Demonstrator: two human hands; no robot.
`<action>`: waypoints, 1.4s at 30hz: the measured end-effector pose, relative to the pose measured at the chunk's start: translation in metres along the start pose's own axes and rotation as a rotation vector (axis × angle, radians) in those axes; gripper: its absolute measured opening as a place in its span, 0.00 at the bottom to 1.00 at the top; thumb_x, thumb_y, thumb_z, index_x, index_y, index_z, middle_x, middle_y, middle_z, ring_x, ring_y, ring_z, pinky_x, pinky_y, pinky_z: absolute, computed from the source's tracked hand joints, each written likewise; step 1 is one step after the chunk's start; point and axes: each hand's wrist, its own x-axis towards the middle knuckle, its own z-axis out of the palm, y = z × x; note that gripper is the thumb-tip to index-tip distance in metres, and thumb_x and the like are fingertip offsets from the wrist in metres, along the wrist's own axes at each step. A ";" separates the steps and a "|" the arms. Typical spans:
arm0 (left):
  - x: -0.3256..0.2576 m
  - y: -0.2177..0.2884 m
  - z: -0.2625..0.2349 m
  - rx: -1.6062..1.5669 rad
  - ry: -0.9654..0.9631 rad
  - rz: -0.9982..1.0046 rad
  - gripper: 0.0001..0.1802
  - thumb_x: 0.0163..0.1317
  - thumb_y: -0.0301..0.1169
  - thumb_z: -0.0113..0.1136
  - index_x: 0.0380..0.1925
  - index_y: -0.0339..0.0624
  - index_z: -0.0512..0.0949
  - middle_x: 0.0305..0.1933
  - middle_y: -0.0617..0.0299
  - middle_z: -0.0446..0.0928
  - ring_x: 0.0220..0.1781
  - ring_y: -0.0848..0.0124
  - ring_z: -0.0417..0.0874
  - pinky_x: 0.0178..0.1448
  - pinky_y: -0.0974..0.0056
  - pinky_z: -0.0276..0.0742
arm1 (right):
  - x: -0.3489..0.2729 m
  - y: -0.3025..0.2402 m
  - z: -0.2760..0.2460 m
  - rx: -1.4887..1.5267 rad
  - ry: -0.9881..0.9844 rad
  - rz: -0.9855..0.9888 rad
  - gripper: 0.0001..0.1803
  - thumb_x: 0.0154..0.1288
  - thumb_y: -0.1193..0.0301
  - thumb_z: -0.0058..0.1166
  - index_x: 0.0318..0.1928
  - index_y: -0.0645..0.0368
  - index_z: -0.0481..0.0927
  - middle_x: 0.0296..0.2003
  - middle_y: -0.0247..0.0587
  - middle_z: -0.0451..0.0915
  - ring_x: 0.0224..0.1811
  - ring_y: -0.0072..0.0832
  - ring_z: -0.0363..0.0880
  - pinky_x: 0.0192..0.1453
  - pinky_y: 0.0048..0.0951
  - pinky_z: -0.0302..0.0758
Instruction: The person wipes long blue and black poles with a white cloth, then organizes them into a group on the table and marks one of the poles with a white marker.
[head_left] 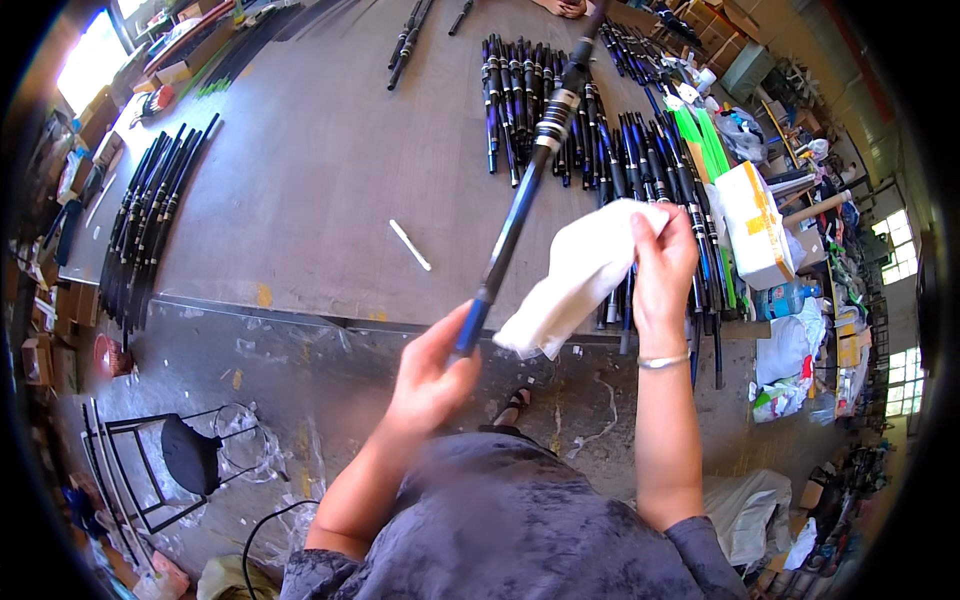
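My left hand (435,370) is closed round the blue butt end of a dark fishing rod (515,215). The rod slants up and away to the right, with silver rings on its reel seat, and its far end runs out of the top of the view. In my right hand (664,262), pinched between thumb and fingers, hangs a limp white bag (585,265), thin and see-through at its lower end. The bag sits just right of the rod, apart from its butt. Beyond both hands, bundles of similar fishing rods (520,95) lie on the grey table (330,130).
More rods (155,215) lie at the table's left edge. A white stick-like piece (410,245) rests mid-table. To the right stands a white foam box (755,225) with yellow tape. A black stool (190,455) is on the floor at lower left. Another person's hand (565,7) shows at the far edge.
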 end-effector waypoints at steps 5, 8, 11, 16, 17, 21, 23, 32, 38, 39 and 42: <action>-0.008 0.026 -0.037 0.064 0.137 -0.012 0.37 0.57 0.30 0.54 0.67 0.30 0.60 0.20 0.67 0.65 0.15 0.81 0.61 0.19 0.74 0.58 | 0.030 0.013 0.017 -0.173 0.043 -0.227 0.08 0.65 0.75 0.59 0.41 0.63 0.73 0.34 0.33 0.77 0.36 0.19 0.76 0.42 0.21 0.75; -0.006 0.032 -0.050 0.067 0.172 -0.010 0.37 0.57 0.31 0.54 0.67 0.30 0.60 0.19 0.68 0.64 0.14 0.82 0.60 0.18 0.74 0.57 | 0.027 0.026 0.021 -0.457 0.042 -0.364 0.07 0.60 0.82 0.58 0.38 0.64 0.75 0.33 0.37 0.78 0.34 0.24 0.77 0.39 0.24 0.74; 0.001 0.030 -0.058 0.051 0.155 -0.019 0.37 0.57 0.31 0.54 0.67 0.30 0.59 0.19 0.69 0.64 0.14 0.82 0.60 0.18 0.74 0.56 | 0.015 0.046 0.021 -0.753 -0.033 -0.602 0.10 0.51 0.86 0.58 0.34 0.62 0.78 0.35 0.42 0.80 0.39 0.35 0.81 0.43 0.29 0.79; 0.020 0.017 -0.048 0.063 0.114 -0.046 0.37 0.57 0.32 0.55 0.67 0.30 0.59 0.19 0.70 0.63 0.14 0.82 0.60 0.17 0.74 0.56 | -0.044 0.167 -0.011 -1.062 -0.608 -0.406 0.12 0.51 0.82 0.61 0.39 0.60 0.81 0.41 0.41 0.82 0.48 0.34 0.79 0.54 0.33 0.75; 0.024 0.015 -0.045 0.065 0.106 -0.052 0.37 0.57 0.32 0.55 0.67 0.30 0.59 0.19 0.70 0.63 0.14 0.82 0.61 0.17 0.74 0.56 | -0.056 0.181 -0.018 -1.060 -0.682 -0.334 0.13 0.52 0.81 0.61 0.41 0.60 0.82 0.43 0.41 0.82 0.50 0.35 0.79 0.55 0.32 0.75; 0.035 0.003 -0.037 0.086 0.099 -0.115 0.38 0.57 0.33 0.58 0.68 0.29 0.59 0.19 0.69 0.64 0.14 0.82 0.61 0.18 0.74 0.57 | -0.060 0.157 -0.026 -0.596 -0.433 0.138 0.19 0.56 0.83 0.58 0.49 0.61 0.79 0.49 0.46 0.81 0.52 0.40 0.80 0.59 0.32 0.74; 0.046 -0.004 -0.026 0.082 0.058 -0.121 0.40 0.58 0.35 0.59 0.68 0.30 0.58 0.19 0.69 0.65 0.15 0.82 0.61 0.18 0.74 0.57 | -0.051 0.153 -0.043 -0.574 -0.194 -0.003 0.15 0.60 0.83 0.55 0.49 0.64 0.77 0.44 0.46 0.82 0.48 0.35 0.82 0.54 0.30 0.76; 0.116 -0.053 0.047 0.171 -0.176 -0.265 0.38 0.58 0.30 0.54 0.68 0.30 0.57 0.19 0.68 0.66 0.16 0.81 0.64 0.21 0.74 0.60 | 0.024 0.055 -0.005 0.445 -0.213 0.451 0.20 0.74 0.63 0.47 0.59 0.61 0.65 0.41 0.46 0.81 0.43 0.27 0.81 0.49 0.27 0.78; 0.152 -0.076 0.100 0.211 -0.217 -0.238 0.38 0.56 0.21 0.44 0.70 0.33 0.52 0.20 0.67 0.68 0.14 0.81 0.64 0.17 0.74 0.59 | 0.035 0.078 -0.034 0.313 -0.068 0.391 0.18 0.73 0.72 0.48 0.59 0.63 0.63 0.31 0.38 0.77 0.30 0.20 0.76 0.36 0.20 0.75; 0.159 -0.082 0.110 0.227 -0.182 -0.275 0.36 0.58 0.21 0.45 0.70 0.36 0.51 0.20 0.67 0.68 0.14 0.80 0.65 0.18 0.74 0.61 | 0.036 0.079 -0.040 0.323 -0.069 0.394 0.18 0.73 0.73 0.48 0.58 0.64 0.63 0.31 0.37 0.77 0.30 0.19 0.75 0.36 0.20 0.74; 0.177 -0.101 0.143 0.282 -0.218 -0.337 0.35 0.63 0.24 0.48 0.69 0.40 0.48 0.23 0.64 0.70 0.16 0.77 0.68 0.20 0.71 0.66 | 0.045 0.091 -0.069 0.189 -0.021 0.353 0.18 0.72 0.74 0.49 0.59 0.65 0.65 0.30 0.35 0.75 0.29 0.18 0.73 0.36 0.19 0.74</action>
